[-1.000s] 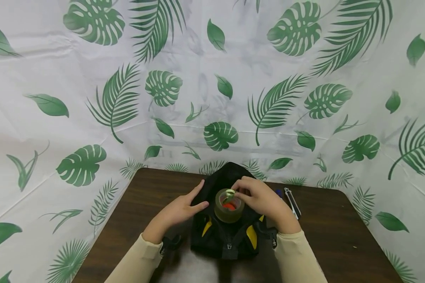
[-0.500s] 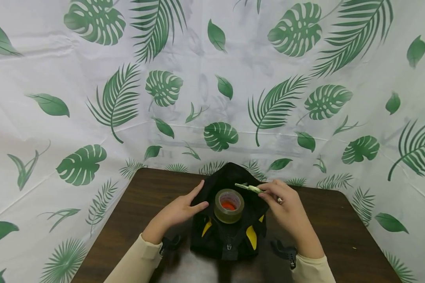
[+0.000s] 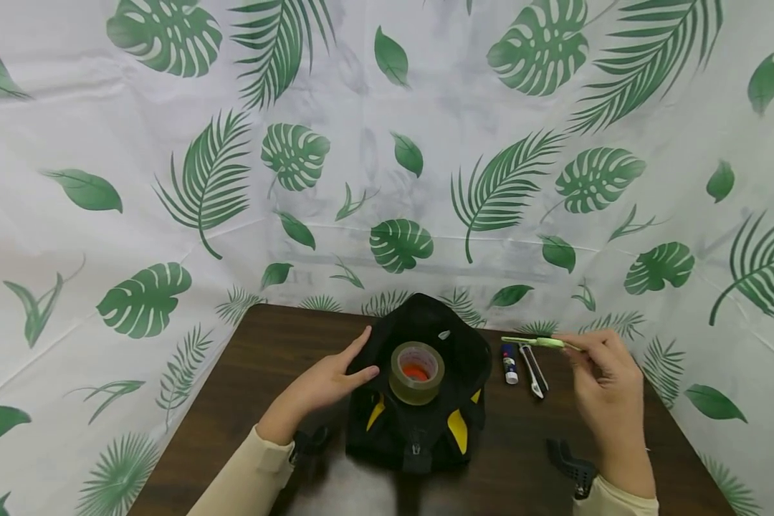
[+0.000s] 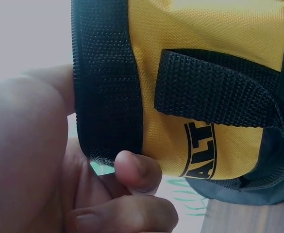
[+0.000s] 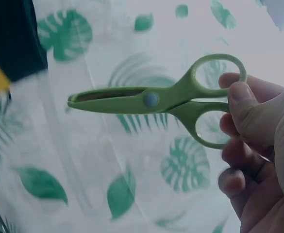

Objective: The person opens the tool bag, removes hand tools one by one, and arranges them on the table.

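In the head view, if we take the open black fabric bag with yellow panels (image 3: pixel 403 426) as the centre of the clock, the green plastic scissors (image 5: pixel 154 99) are between two and three o'clock, outside the bag and, as it seems, raised over the dark brown wooden table (image 3: pixel 284 344). The right hand (image 3: pixel 609 380) pinches them at the ring handles; in the right wrist view the blades lie almost together, with the tips toward nine o'clock. The left hand (image 3: pixel 322 387), at nine o'clock of the bag, grips its rim, thumb and forefinger spread apart. The step in hand, I judge, is holding the scissors in the air while the left hand steadies the bag. To do it well, the pinch should be firm, because a hold only at the rings may let the long front part tilt. In the head view the tips appear just at twelve o'clock of the short blue-and-white cylindrical stick (image 3: pixel 510 364) and near the slim black-and-white tool (image 3: pixel 533 371), so any lowering had better be slow and away from both. Pulling the rim could perhaps shift the wide translucent tape roll (image 3: pixel 416 393) at the bag's mouth.
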A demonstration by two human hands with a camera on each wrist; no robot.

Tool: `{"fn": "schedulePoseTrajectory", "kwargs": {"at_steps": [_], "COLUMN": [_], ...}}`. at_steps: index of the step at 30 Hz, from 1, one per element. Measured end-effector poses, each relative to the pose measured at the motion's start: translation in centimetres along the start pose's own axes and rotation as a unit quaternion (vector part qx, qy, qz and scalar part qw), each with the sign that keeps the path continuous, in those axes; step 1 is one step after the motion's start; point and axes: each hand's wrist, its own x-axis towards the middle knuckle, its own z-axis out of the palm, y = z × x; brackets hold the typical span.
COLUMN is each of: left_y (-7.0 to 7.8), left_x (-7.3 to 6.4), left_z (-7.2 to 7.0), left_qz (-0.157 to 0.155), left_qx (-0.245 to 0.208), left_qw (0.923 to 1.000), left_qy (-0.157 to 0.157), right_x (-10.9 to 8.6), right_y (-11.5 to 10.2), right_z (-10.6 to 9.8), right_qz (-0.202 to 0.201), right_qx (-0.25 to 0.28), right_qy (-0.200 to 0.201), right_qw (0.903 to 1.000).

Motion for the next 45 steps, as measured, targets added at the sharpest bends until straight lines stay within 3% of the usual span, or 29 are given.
{"fn": "schedulePoseTrajectory", "kwargs": {"at_steps": [5,13,20,23,26,28,30,32,33,34,40,42,45], "left_y": [-0.1,-0.4,-0.5,-0.5,-0.5,-0.5,-0.5,-0.5,-0.5,-0.5,-0.3,-0.3,-0.2], "left_x": [-0.1,-0.3,-0.2,-0.2,-0.3,-0.4,-0.3,-0.2,-0.1,-0.1,0.0,0.0,0.1], "left_z": [0.3,0.4,0.2,0.2,0.2,0.2,0.2,0.1,0.1,0.2,0.1,0.1,0.1], "left_qz": [0.001,0.003,-0.002,-0.002,-0.003,-0.003,-0.003,-0.002,-0.001,0.001,0.003,0.002,0.002], "left_qx": [-0.007,-0.002,0.001,0.002,0.003,0.002,0.002,0.003,0.004,0.005,0.003,0.003,0.002], "left_qw": [1.0,1.0,1.0,1.0,1.0,1.0,1.0,1.0,1.0,1.0,1.0,1.0,1.0], "left_qy": [0.002,0.007,0.003,0.004,0.004,0.003,0.003,0.001,0.001,0.0,-0.002,-0.003,-0.002], "right_x": [0.1,-0.9,-2.9,-4.0,-5.8,-7.1,-8.4,-9.4,-9.8,-10.2,-12.0,-12.3,-12.5], "right_y": [1.7,4.3,7.9,9.9,12.3,13.9,15.1,15.9,16.2,16.5,17.5,17.7,17.9], "right_z": [-1.6,-2.3,-1.6,-0.7,0.4,1.1,1.5,1.7,1.8,1.8,2.3,2.5,2.6], "right_qz": [0.025,0.096,0.147,0.201,0.261,0.309,0.35,0.384,0.398,0.408,0.424,0.418,0.407], "right_qx": [-0.043,-0.07,-0.062,-0.047,-0.016,0.048,0.132,0.208,0.235,0.25,0.303,0.317,0.324], "right_qy": [-0.005,0.011,0.028,0.047,0.069,0.099,0.131,0.167,0.18,0.186,0.217,0.229,0.238], "right_qw": [0.9988,0.9929,0.9868,0.9774,0.9626,0.9446,0.9182,0.884,0.8683,0.8585,0.8257,0.8198,0.8206]}}
